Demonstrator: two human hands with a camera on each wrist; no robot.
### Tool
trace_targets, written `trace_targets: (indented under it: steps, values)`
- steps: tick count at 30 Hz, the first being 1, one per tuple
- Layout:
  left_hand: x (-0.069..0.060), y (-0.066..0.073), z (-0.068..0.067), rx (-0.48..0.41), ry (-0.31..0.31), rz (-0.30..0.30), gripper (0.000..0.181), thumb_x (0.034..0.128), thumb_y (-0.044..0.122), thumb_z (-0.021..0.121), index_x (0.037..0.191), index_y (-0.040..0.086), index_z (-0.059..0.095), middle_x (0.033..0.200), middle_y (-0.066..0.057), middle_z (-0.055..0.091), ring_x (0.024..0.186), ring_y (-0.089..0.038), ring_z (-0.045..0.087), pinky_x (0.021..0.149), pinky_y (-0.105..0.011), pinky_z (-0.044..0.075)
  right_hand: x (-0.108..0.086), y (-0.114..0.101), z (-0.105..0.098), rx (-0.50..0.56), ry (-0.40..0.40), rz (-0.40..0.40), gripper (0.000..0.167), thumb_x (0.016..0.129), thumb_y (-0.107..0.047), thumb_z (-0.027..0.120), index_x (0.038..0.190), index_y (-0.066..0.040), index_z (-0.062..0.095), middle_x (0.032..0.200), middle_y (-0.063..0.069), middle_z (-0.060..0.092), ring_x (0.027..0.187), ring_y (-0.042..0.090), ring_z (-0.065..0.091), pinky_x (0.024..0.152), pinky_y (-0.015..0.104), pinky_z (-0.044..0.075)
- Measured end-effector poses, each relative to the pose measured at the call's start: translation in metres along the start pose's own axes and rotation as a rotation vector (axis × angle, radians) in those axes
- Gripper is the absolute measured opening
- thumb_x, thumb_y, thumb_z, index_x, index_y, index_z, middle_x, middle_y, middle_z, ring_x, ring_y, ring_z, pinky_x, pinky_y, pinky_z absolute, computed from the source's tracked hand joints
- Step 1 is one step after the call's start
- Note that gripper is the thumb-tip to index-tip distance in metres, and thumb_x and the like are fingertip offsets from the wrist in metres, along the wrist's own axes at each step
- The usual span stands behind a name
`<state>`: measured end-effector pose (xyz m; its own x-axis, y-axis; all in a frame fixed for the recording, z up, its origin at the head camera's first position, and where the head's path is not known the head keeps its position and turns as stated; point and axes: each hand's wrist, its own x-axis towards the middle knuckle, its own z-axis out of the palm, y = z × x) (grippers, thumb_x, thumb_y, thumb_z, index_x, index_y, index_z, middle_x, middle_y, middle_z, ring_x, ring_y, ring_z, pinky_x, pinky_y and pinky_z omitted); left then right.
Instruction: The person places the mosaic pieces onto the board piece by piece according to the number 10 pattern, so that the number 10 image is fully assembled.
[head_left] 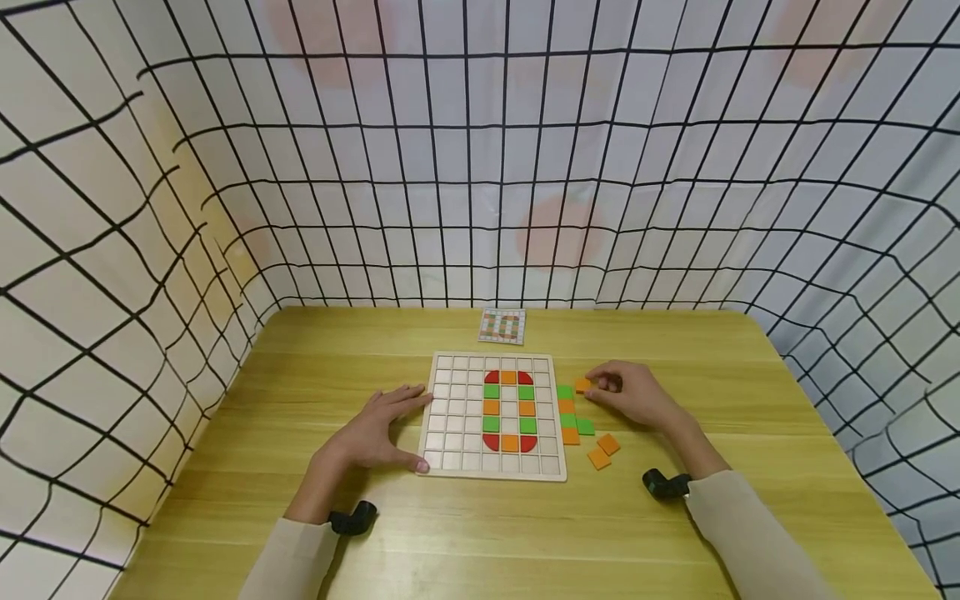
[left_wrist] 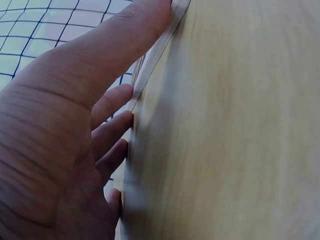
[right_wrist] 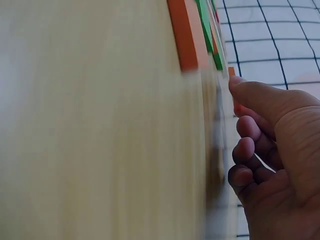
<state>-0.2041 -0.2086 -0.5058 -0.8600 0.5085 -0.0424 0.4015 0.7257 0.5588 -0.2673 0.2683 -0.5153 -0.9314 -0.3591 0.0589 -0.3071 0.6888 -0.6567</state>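
Observation:
A pale wooden grid board [head_left: 455,423] lies flat on the table. On its right half, red rounded corner tiles [head_left: 491,442] with green and orange square tiles form a closed ring. My left hand [head_left: 367,432] rests at the board's left side, its fingers spread and its thumb touching the lower left corner. Beyond the board's upper right side, my right hand [head_left: 633,393] pinches an orange tile [head_left: 582,386] between thumb and index finger. The tile's edge also shows at those fingertips in the right wrist view. Its other fingers are curled in.
Green and orange tiles [head_left: 567,421] line the board's right edge, with a green rounded tile [head_left: 585,427] beside them. Two orange tiles [head_left: 599,457] lie nearer me. A small pattern card [head_left: 502,327] sits behind the board. Black-gridded white sheeting [head_left: 480,167] surrounds the table.

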Motion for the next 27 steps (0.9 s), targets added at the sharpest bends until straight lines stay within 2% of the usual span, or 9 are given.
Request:
trace_targets:
  steps: [6, 11, 16, 27]
  values:
    - [-0.001, 0.0, 0.0, -0.008, -0.004, -0.006, 0.112, 0.0646, 0.063, 0.091, 0.158, 0.022, 0.044, 0.169, -0.005, 0.032, 0.158, -0.035, 0.024, 0.129, -0.064, 0.007, 0.008, -0.023, 0.014, 0.065, 0.017, -0.009, 0.029, 0.093, -0.032, 0.079, 0.113, -0.011, 0.075, 0.086, 0.0, 0.063, 0.079, 0.018, 0.054, 0.067, 0.025, 0.047]
    - [-0.002, 0.0, 0.001, -0.012, -0.003, -0.008, 0.113, 0.0645, 0.063, 0.091, 0.158, 0.023, 0.044, 0.169, -0.005, 0.032, 0.158, -0.035, 0.024, 0.129, -0.063, 0.007, 0.017, -0.044, 0.028, 0.107, 0.014, 0.009, 0.025, 0.093, -0.031, 0.079, 0.111, -0.014, 0.075, 0.088, 0.001, 0.06, 0.081, 0.019, 0.053, 0.067, 0.025, 0.045]
    - [-0.003, 0.0, 0.002, -0.011, -0.008, -0.009, 0.113, 0.0649, 0.063, 0.091, 0.158, 0.022, 0.043, 0.169, -0.006, 0.032, 0.158, -0.036, 0.023, 0.129, -0.064, 0.006, 0.028, -0.065, 0.038, 0.147, 0.009, -0.018, 0.026, 0.093, -0.032, 0.078, 0.112, -0.013, 0.075, 0.087, 0.002, 0.06, 0.08, 0.019, 0.053, 0.066, 0.026, 0.045]
    - [-0.002, 0.002, -0.001, -0.015, -0.016, -0.021, 0.112, 0.0659, 0.061, 0.091, 0.159, 0.022, 0.043, 0.17, -0.004, 0.03, 0.159, -0.036, 0.022, 0.129, -0.063, 0.005, 0.064, -0.107, 0.071, 0.135, -0.003, -0.095, 0.029, 0.092, -0.031, 0.08, 0.115, -0.013, 0.077, 0.082, -0.001, 0.062, 0.074, 0.017, 0.052, 0.063, 0.025, 0.045]
